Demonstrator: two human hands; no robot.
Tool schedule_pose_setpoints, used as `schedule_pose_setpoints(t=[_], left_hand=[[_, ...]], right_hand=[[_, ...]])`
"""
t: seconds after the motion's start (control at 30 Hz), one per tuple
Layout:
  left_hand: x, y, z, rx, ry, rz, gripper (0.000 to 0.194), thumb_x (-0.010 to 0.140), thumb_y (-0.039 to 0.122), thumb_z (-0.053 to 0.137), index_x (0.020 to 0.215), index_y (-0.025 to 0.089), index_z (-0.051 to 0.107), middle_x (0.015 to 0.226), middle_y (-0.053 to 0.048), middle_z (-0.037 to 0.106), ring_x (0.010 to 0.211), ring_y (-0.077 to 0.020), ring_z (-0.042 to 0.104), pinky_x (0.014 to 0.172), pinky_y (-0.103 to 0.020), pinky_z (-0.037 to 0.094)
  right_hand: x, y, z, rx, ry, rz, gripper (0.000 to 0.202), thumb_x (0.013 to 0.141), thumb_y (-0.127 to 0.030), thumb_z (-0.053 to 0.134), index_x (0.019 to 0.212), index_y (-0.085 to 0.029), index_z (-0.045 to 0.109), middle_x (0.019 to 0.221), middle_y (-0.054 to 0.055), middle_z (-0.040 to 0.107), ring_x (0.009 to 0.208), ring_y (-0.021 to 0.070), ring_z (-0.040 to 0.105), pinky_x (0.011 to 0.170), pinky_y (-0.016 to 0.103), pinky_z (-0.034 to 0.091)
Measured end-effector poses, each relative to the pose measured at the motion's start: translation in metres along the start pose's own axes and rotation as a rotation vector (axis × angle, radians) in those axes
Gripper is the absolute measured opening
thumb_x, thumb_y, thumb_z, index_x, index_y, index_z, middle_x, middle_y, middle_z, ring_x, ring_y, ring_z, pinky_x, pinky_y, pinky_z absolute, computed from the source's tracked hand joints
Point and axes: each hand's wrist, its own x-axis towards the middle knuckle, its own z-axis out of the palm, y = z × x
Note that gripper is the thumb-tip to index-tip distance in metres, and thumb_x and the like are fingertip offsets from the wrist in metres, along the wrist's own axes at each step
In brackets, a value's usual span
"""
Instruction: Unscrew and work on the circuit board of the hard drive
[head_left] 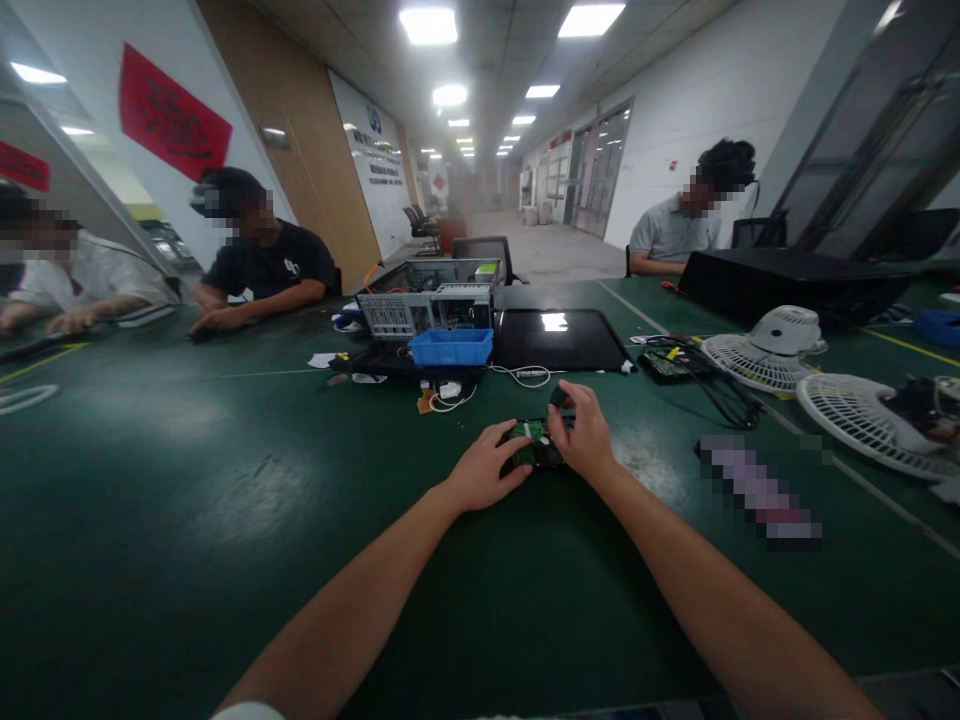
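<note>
In front of me a small black device with a green circuit board (pixel 534 432) lies on the table. My left hand (pixel 486 468) grips its left end, thumb at the near edge and fingers over the far side. Over the right end, my right hand (pixel 583 432) pinches a small dark tool handle (pixel 559 396). The tool's lower end is hidden behind the fingers, so I cannot tell whether it touches the board. Part of the device's right side is also covered by that hand.
Beyond my hands are a blue bin (pixel 451 348), an open metal computer case (pixel 427 300), a flat black screen (pixel 562 338) and white cables. White fans (pixel 874 420) and a blurred-out flat object (pixel 757 488) lie to the right on the green table (pixel 225 560). Several people sit around it.
</note>
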Motion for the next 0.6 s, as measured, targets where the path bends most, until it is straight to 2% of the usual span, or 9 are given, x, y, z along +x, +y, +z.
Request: schedule_pose_setpoints(t=[0.1,0.3,0.5,0.6], left_hand=[[0.0001,0.0004,-0.0013,-0.005,-0.006,-0.002,0.052,0.096,0.046,0.059,0.145,0.032,0.051,0.158,-0.007,0.035,0.143,-0.032,0.037,0.114,-0.053,0.04],[-0.0006,-0.0002,-0.0018,-0.002,-0.022,-0.016,0.052,0.096,0.048,0.058,0.145,0.032,0.05,0.159,-0.007,0.034,0.144,-0.0325,0.035,0.114,-0.054,0.04],[-0.0005,-0.001,-0.0005,0.0,-0.027,-0.02,0.053,0.096,0.048,0.058,0.146,0.033,0.049,0.159,-0.007,0.034,0.144,-0.0324,0.035,0.113,-0.054,0.041],[-0.0003,-0.001,-0.0002,-0.003,-0.024,-0.019,0.053,0.096,0.048,0.059,0.145,0.033,0.049,0.159,-0.007,0.034,0.144,-0.0326,0.035,0.112,-0.055,0.042]], right_hand=[[-0.0012,0.0001,0.0018,-0.004,-0.005,0.017,0.054,0.094,-0.024,0.059,0.144,-0.024,0.039,0.116,0.012,0.059,0.093,0.0244,0.063,0.085,0.046,0.057],[0.0001,0.0024,0.0017,-0.04,-0.005,0.031,0.052,0.092,-0.03,0.065,0.139,-0.024,0.044,0.105,0.009,0.059,0.086,0.0238,0.062,0.077,0.043,0.058],[-0.0035,0.0036,0.004,0.012,-0.03,0.067,0.055,0.094,-0.027,0.06,0.144,-0.022,0.039,0.12,0.013,0.062,0.094,0.0252,0.066,0.085,0.046,0.058],[-0.0049,0.004,0.0059,0.015,-0.018,0.082,0.057,0.094,-0.028,0.061,0.146,-0.023,0.038,0.121,0.013,0.063,0.094,0.0256,0.067,0.085,0.046,0.059]])
